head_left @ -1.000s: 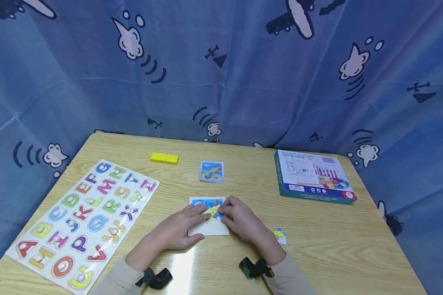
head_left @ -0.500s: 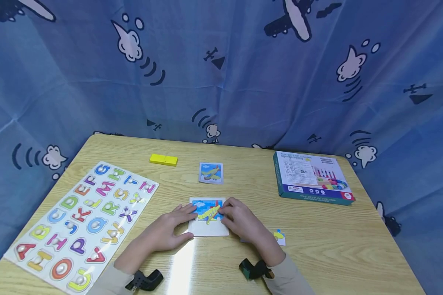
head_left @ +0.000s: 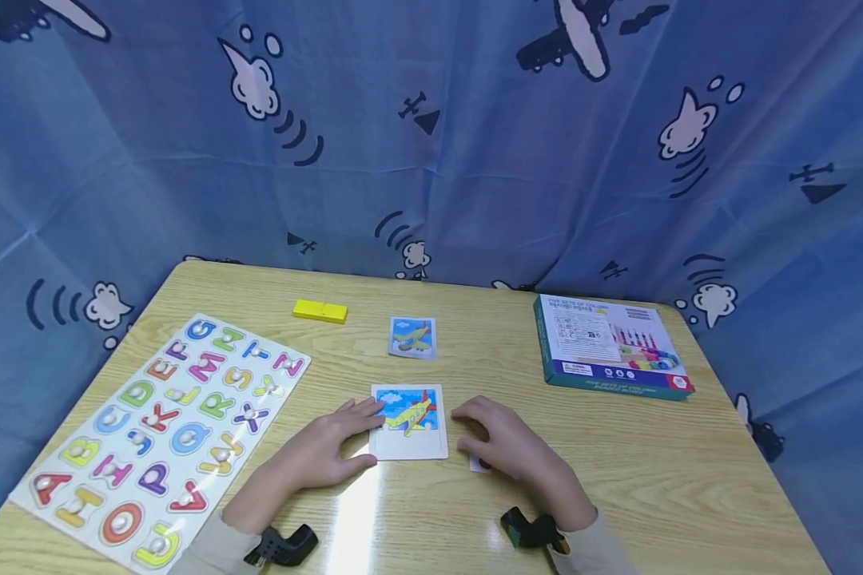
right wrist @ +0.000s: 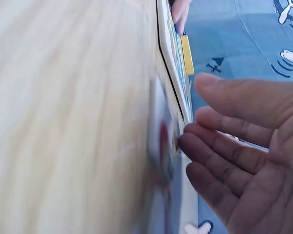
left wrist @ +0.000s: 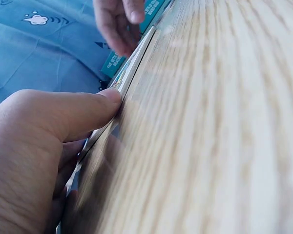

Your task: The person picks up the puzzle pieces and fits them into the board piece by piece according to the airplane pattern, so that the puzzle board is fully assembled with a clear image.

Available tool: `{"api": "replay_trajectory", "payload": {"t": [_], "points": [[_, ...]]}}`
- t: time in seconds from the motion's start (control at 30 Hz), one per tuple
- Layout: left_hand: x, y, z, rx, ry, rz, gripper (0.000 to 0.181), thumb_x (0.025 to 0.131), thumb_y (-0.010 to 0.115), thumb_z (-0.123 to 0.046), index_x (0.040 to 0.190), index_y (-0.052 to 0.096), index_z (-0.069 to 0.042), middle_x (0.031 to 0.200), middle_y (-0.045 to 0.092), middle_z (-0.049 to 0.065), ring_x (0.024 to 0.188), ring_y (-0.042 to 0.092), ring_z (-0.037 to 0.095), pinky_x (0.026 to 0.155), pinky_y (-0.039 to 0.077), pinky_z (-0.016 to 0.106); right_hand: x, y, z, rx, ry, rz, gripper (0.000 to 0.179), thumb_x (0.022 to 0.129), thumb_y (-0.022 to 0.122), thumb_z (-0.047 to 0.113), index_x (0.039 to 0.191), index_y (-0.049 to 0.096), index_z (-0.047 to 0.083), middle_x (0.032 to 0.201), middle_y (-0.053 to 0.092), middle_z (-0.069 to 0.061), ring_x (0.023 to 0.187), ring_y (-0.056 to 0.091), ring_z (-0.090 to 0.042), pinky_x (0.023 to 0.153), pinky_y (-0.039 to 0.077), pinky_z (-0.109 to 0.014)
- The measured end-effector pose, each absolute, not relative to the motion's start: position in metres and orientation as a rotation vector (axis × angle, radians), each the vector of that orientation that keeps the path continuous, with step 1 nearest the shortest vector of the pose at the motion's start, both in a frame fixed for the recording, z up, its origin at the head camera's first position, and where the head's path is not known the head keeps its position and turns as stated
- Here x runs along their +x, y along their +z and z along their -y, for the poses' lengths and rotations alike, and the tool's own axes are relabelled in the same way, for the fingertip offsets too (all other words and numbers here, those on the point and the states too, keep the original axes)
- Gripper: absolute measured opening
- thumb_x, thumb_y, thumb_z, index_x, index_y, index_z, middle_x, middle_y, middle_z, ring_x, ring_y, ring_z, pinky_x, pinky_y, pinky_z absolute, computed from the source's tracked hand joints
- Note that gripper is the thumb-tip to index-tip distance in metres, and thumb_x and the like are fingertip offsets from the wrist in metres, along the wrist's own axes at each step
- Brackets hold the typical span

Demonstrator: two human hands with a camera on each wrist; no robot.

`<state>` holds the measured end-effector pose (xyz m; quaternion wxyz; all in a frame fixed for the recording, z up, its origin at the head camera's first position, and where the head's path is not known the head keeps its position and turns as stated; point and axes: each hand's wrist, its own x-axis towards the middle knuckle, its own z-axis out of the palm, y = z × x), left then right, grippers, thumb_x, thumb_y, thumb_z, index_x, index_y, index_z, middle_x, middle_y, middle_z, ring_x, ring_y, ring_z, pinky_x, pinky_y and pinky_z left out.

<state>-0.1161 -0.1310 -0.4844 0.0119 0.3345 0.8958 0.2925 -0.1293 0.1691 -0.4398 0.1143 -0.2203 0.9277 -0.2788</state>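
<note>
Extending rightward, wooden tabletop [head_left: 690, 471] is separating right hand [head_left: 503, 439] from column-bead box [head_left: 614, 347]. Mid-table, airplane puzzle tray [head_left: 408, 449] is holding joined pieces [head_left: 411, 410]; left hand [head_left: 324, 447] is resting straightened fingers on its left edge. Right hand, released, is hovering over loose puzzle piece [head_left: 478, 465]. Alphabet peg board [head_left: 165, 449] is flanking left.

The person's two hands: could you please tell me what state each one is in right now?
Left hand: open, touching the left edge of the puzzle board.
Right hand: open, holding nothing, near a loose puzzle piece.
</note>
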Motion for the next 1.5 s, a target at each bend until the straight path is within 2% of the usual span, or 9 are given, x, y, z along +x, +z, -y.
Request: {"api": "replay_trajectory", "payload": {"t": [0.23, 0.53, 0.8, 0.97, 1.4, 1.5], "points": [[-0.117, -0.483, 0.131, 1.04, 0.918, -2.79, 0.056, 0.088, 0.064, -0.043, 0.132, 0.057, -0.008, 0.145, 0.046, 0.005, 0.137, 0.039, 0.026, 0.116, 0.031, 0.041, -0.117, -0.44, -0.194, -0.705, -0.786, -2.747, 0.031, 0.085, 0.07, 0.021, 0.114, 0.065, 0.009, 0.114, 0.062, -0.001, 0.109, 0.059, -0.021, 0.097, 0.049, -0.044], [-0.118, -0.484, 0.131, 1.044, 0.928, -2.787, 0.057, 0.088, 0.064, -0.043, 0.132, 0.057, -0.008, 0.145, 0.046, 0.005, 0.137, 0.039, 0.026, 0.116, 0.031, 0.041, -0.105, -0.442, -0.206, -0.707, -0.72, -2.825, 0.024, 0.083, 0.073, 0.023, 0.102, 0.072, 0.009, 0.105, 0.062, 0.005, 0.099, 0.06, -0.015, 0.087, 0.054, -0.037], [-0.119, -0.484, 0.13, 1.049, 0.925, -2.79, 0.057, 0.088, 0.064, -0.042, 0.132, 0.057, -0.008, 0.145, 0.046, 0.005, 0.137, 0.039, 0.025, 0.116, 0.03, 0.041, -0.103, -0.447, -0.204, -0.725, -0.756, -2.857, 0.02, 0.076, 0.079, 0.018, 0.093, 0.069, 0.014, 0.097, 0.059, 0.007, 0.089, 0.053, -0.009, 0.075, 0.051, -0.026], [-0.118, -0.483, 0.131, 1.04, 0.914, -2.797, 0.056, 0.087, 0.065, -0.041, 0.132, 0.057, -0.008, 0.146, 0.045, 0.004, 0.137, 0.039, 0.024, 0.116, 0.03, 0.041, -0.104, -0.45, -0.202, -0.731, -0.753, -2.879, 0.02, 0.075, 0.08, 0.017, 0.088, 0.065, 0.016, 0.095, 0.057, 0.008, 0.084, 0.049, -0.007, 0.07, 0.048, -0.023], [-0.116, -0.483, 0.131, 0.978, 0.953, -2.77, 0.057, 0.087, 0.065, -0.043, 0.132, 0.057, -0.01, 0.146, 0.045, 0.002, 0.138, 0.037, 0.025, 0.116, 0.031, 0.042, -0.102, -0.443, -0.191, -0.639, -0.758, -2.863, 0.019, 0.081, 0.074, 0.021, 0.097, 0.064, 0.018, 0.092, 0.06, 0.011, 0.08, 0.051, -0.004, 0.069, 0.05, -0.022], [-0.116, -0.482, 0.131, 0.969, 0.958, -2.759, 0.058, 0.087, 0.064, -0.044, 0.133, 0.056, -0.01, 0.146, 0.045, 0.002, 0.138, 0.037, 0.026, 0.116, 0.031, 0.043, -0.104, -0.441, -0.185, -0.688, -0.771, -2.869, 0.017, 0.083, 0.073, 0.02, 0.098, 0.065, 0.018, 0.093, 0.062, 0.01, 0.084, 0.054, -0.005, 0.074, 0.052, -0.025]]}}
